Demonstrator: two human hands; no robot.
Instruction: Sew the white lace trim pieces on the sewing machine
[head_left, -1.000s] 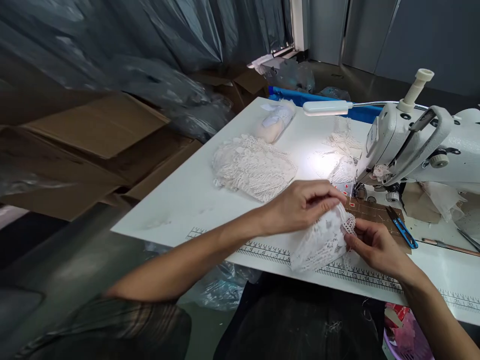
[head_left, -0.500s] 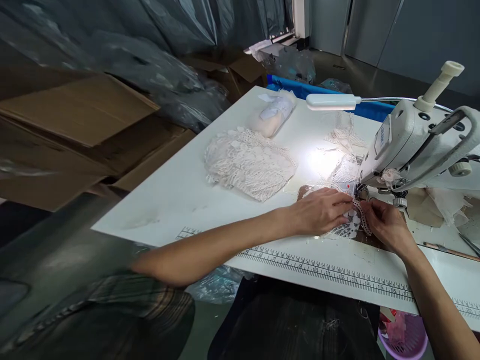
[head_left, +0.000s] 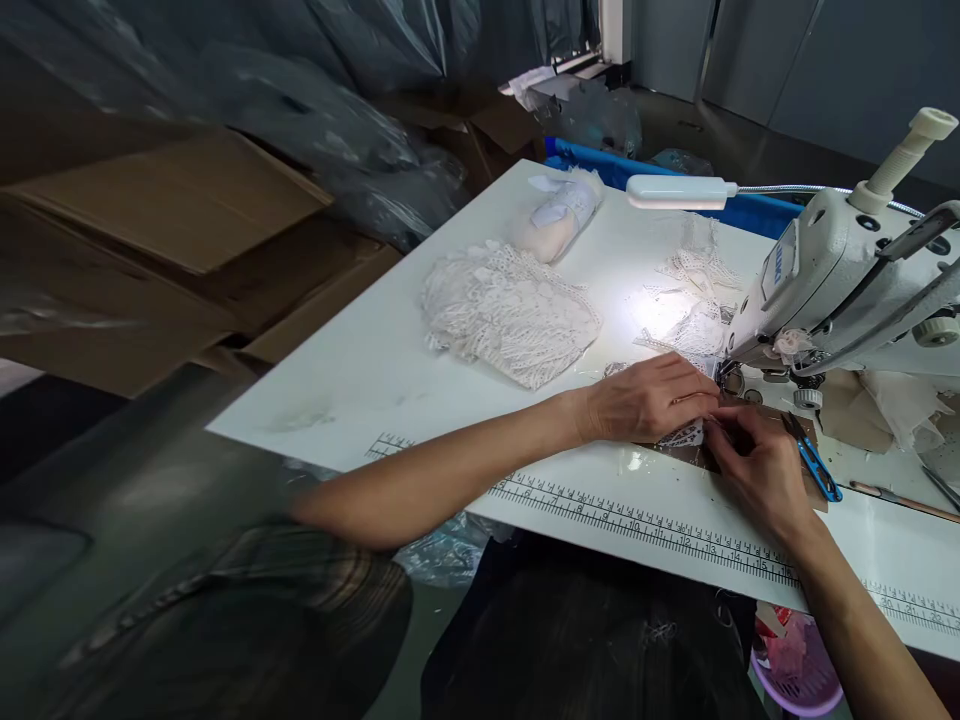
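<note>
At the needle end of a white sewing machine (head_left: 814,275), my left hand (head_left: 660,398) lies over a piece of white lace (head_left: 684,434), fingers together and bent down on it. My right hand (head_left: 757,462) pinches the lace's near edge between thumb and fingers, touching the left fingertips. Most of this piece is hidden beneath both hands. More lace strips (head_left: 701,275) trail behind the needle under the lamp light. Blue-handled thread snips (head_left: 819,466) lie just right of my right hand.
A heap of white lace pieces (head_left: 514,315) and a wrapped pale bundle (head_left: 562,215) lie on the white table (head_left: 337,400). A lamp (head_left: 681,191) hangs above the lace. Cardboard boxes (head_left: 172,210) stand left; a purple basket (head_left: 806,680) sits below the front edge.
My right hand has moved left and nearer, up against my left fingers, uncovering the blue snips. Less of the lace under the hands shows. The whole view has shifted slightly.
</note>
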